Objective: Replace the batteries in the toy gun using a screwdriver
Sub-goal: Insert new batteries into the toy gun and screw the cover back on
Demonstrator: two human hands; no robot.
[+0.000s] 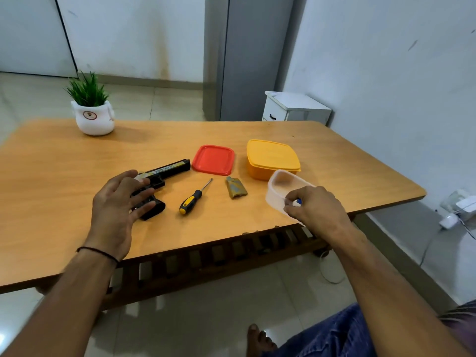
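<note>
A black toy gun (164, 171) with a yellow label lies on the wooden table (64, 176), barrel pointing to the far right. My left hand (116, 204) rests over its grip with straight, spread fingers. To the right of the gun lies a yellow-and-black screwdriver (192, 199). Further right sits an olive battery cover (235, 188). My right hand (314, 204) pinches small batteries (296, 202), white with a blue tip, at the near rim of a clear plastic container (280, 186).
A red lid (213, 159) and a closed yellow box (270, 158) sit behind the tools. A potted plant (92, 109) stands at the far left. The table's near edge runs just below my hands. Cables and chargers lie on the floor at right.
</note>
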